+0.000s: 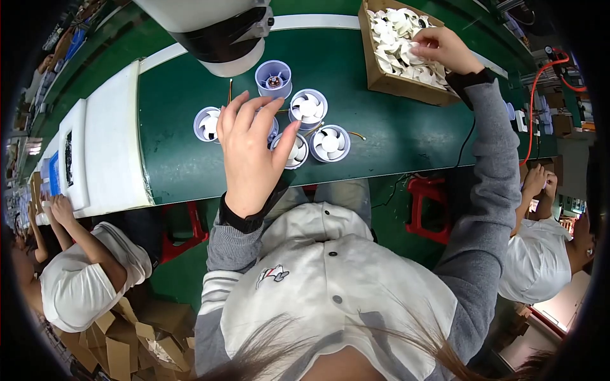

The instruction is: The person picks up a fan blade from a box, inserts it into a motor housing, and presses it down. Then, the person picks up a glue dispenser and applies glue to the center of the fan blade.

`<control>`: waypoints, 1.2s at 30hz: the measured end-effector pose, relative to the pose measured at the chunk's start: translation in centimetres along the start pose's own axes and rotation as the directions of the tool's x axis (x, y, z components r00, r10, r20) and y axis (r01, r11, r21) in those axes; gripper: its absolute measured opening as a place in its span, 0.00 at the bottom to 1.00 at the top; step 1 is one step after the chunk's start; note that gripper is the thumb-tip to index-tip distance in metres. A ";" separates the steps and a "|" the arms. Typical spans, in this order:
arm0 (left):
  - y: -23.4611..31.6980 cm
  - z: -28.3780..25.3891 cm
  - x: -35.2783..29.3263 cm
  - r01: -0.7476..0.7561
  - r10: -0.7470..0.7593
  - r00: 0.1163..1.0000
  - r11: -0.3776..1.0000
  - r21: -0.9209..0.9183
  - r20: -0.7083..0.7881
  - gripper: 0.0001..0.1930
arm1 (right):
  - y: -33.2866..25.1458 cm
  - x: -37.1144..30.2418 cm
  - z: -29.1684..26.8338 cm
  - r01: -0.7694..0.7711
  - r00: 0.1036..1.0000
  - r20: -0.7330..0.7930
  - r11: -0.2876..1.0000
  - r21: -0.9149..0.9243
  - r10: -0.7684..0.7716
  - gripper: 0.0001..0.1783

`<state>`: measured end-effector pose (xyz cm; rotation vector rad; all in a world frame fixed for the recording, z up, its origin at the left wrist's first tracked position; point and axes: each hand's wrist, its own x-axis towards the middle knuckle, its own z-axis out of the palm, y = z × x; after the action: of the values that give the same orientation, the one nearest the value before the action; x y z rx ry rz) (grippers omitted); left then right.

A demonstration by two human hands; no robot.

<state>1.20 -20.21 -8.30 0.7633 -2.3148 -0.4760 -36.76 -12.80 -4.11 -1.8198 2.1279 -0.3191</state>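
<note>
My left hand [250, 149] is held over a group of small lilac fan housings, its fingers stretched out and apart. It partly covers the housings under it, and I cannot tell whether its fingertips touch them. White fan wheels sit inside the right-hand housing [330, 143], the upper one [309, 108] and the left one [207, 124]. The farthest housing [273, 79] has no wheel, and a copper motor coil shows inside. At the far right my right hand [445, 51] reaches into a cardboard box [406, 86], its fingers closed on a white fan wheel [414, 49] among many loose ones.
Green matting [190, 168] covers the bench. A large white and black machine head [235, 38] hangs over its far side. Thin wires [358, 136] trail from the housings. Red stools [427, 206] stand below the edge. Co-workers [95, 273] sit on both sides.
</note>
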 end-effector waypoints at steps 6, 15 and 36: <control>-0.6 0.2 0.1 0.012 -0.012 1.000 1.000 -0.028 -0.024 0.17 | -1.1 -0.2 0.9 0.121 0.956 -0.236 0.967 -0.223 -0.174 0.10; -2.0 0.0 3.1 0.008 -0.024 0.996 0.985 0.174 0.087 0.20 | -2.8 -1.4 2.1 0.183 0.969 -0.012 0.754 -0.630 -0.245 0.09; -3.6 1.5 2.6 0.043 -0.049 0.993 0.998 0.054 0.109 0.24 | -13.0 -8.6 6.2 0.099 0.980 -0.161 -0.424 0.900 -0.113 0.25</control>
<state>-0.02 -24.41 -10.00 0.8357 -2.4243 -0.4917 -21.29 -6.16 -4.17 -0.6478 0.5594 -1.6092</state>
